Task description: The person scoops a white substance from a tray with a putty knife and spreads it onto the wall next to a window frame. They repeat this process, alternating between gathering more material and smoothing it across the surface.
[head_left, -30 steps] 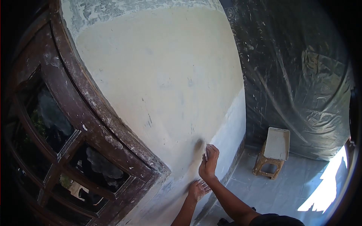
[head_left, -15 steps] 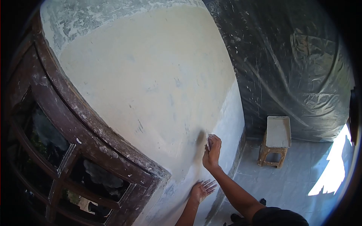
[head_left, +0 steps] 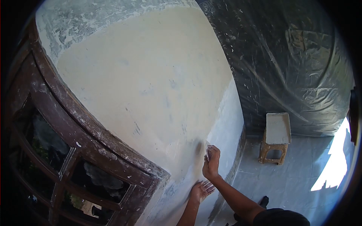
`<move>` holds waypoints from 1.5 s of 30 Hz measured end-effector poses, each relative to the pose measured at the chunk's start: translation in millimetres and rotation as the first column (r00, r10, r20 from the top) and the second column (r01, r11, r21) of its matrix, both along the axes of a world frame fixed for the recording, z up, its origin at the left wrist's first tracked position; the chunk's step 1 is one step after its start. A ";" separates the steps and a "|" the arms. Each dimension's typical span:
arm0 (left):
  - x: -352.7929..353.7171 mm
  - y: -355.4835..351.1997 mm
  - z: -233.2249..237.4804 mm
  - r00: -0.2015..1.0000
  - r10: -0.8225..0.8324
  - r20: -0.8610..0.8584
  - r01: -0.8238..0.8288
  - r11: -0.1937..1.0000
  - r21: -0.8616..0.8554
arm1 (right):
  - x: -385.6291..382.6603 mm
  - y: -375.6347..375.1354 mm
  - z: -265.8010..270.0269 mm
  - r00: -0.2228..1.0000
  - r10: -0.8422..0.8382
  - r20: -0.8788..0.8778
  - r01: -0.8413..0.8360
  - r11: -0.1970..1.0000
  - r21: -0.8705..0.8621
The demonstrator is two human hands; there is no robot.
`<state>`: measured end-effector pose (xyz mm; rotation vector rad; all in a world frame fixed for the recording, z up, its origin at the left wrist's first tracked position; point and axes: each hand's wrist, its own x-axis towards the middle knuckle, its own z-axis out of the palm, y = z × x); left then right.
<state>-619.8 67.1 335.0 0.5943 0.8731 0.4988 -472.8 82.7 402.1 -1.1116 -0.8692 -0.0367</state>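
Note:
My right hand [head_left: 212,162] is closed around a thin flat scraper [head_left: 207,150], seen almost edge-on against the wall. Much of that tool is hidden by the fingers. Behind it stands the wall [head_left: 151,75], coated smooth and cream-coloured, with a few dark scuffs and a whiter strip near its right edge. Lower down, my left hand [head_left: 202,191] is spread with its fingers apart, close against the whiter lower wall and partly behind my right wrist. Whitish residue shows on its fingers.
A brown wooden window frame [head_left: 109,148] with dark panes borders the wall at left. On the right, a dirty stool [head_left: 272,153] carries a shallow tray [head_left: 278,128] of pale paste. Black plastic sheeting [head_left: 279,64] hangs behind. Grey floor [head_left: 298,169] has a bright sunlit patch.
My right hand has slid a short way down the wall with the scraper. My left hand stays in nearly the same place, and the view has shifted slightly.

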 end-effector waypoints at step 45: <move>-6.4 18.5 -32.8 0.761 -0.054 0.646 0.152 0.984 -0.097 | -90.9 -86.0 -17.8 0.908 0.227 0.353 -0.253 0.967 0.027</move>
